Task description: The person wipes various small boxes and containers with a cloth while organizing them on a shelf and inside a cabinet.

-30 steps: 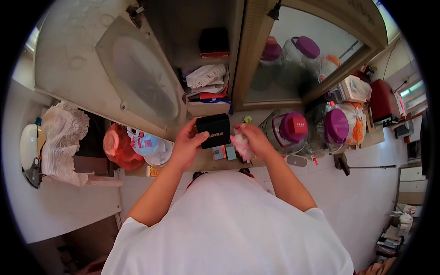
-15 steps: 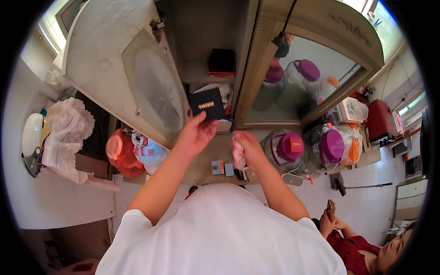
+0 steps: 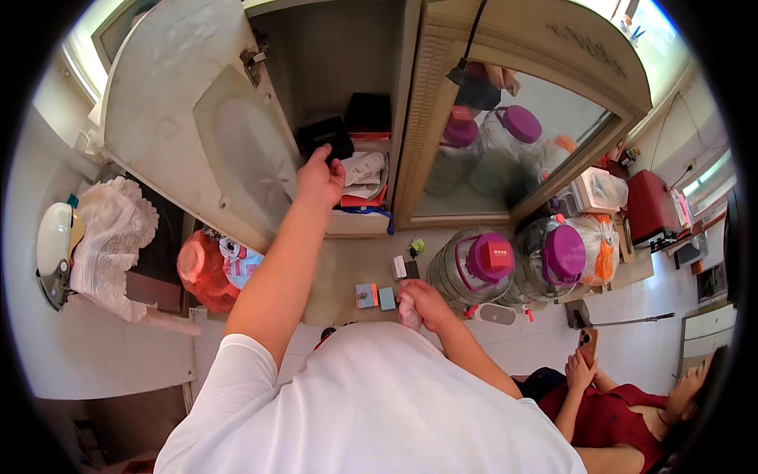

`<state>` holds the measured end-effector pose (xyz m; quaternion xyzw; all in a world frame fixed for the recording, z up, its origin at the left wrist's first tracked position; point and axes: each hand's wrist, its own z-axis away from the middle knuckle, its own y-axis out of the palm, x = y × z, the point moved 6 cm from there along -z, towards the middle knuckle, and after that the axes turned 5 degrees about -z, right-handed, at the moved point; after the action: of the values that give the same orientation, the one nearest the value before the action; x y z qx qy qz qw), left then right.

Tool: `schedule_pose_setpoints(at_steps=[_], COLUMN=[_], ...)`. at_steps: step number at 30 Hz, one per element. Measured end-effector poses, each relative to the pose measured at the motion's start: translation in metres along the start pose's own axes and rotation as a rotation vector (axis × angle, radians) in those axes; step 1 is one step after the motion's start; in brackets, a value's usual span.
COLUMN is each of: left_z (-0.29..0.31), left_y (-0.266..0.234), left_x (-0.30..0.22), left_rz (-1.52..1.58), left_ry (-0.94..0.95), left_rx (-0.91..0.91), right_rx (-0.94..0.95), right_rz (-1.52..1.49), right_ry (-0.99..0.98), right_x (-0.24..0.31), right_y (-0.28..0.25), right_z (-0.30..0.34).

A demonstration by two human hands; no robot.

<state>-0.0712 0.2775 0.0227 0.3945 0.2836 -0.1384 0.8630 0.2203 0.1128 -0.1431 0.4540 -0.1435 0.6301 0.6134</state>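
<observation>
My left hand (image 3: 322, 178) reaches into the open cabinet, its fingers closed on the near edge of a flat black box (image 3: 328, 139). That box is at the upper shelf, just left of another dark box (image 3: 369, 113) with a red lower edge. Under the shelf lie folded white papers or cloth (image 3: 365, 172) and a blue strap (image 3: 367, 211). Low over the counter, close to my body, my right hand (image 3: 425, 303) is closed around a crumpled pink-and-white cloth (image 3: 408, 311). Beside it are a small blue-and-orange box (image 3: 367, 295) and a small teal box (image 3: 386, 298).
The cabinet door (image 3: 181, 118) stands open on the left; a mirrored door (image 3: 505, 150) is on the right. Large glass jars with purple lids (image 3: 489, 257) crowd the counter's right side. A red plastic bag (image 3: 204, 272) is at left. A person (image 3: 608, 403) with a phone sits lower right.
My left hand has carried the black box up and forward into the cabinet. My right hand has drawn back toward my body with the cloth. A small green item now shows on the counter.
</observation>
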Motion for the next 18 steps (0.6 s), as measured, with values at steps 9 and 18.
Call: schedule_pose_setpoints(at_steps=[9,18], left_z=[-0.021,-0.071], left_y=[0.003,-0.003], left_x=[0.010,-0.009], left_rz=[0.221,0.153], left_ry=[-0.087,-0.039], left_rx=[0.055,0.078], right_rx=[-0.056,-0.077], right_rz=[0.057,-0.009], right_ry=[-0.046,0.005], right_x=[-0.005,0.007], right_y=[-0.019,-0.004], right_z=[-0.003,0.019])
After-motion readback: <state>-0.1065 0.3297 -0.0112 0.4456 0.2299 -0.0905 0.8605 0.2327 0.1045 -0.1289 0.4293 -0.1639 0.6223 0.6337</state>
